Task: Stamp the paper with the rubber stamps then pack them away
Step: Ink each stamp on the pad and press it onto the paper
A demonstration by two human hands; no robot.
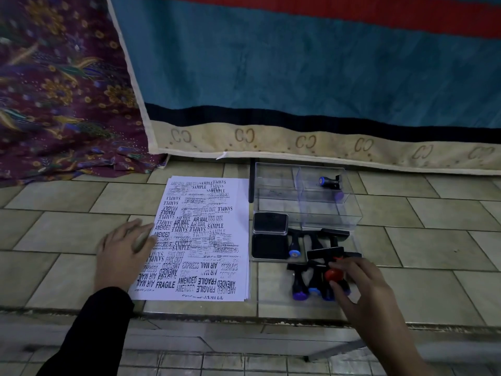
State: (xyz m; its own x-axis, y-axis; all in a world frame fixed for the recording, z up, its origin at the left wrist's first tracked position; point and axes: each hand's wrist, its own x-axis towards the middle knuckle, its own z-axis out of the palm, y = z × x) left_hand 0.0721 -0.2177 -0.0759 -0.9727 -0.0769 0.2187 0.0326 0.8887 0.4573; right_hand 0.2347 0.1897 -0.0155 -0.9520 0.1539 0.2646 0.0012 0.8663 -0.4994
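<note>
**A red-capped stamp is picked from the heap while the paper is held down.**

The paper (206, 234), crowded with prints, lies on the tiled floor (67, 232) and is pressed at its left edge by the left hand (127, 248), fingers straight and flat. The red-capped stamp (334, 274), among the loose stamps (301, 283) just right of the paper's near corner, is pinched between thumb and curled fingers of the right hand (360, 283). Stamping is judged to be in hand, as the ink pad (270, 223) lies open; inking is called for next, then a bare spot.
</note>
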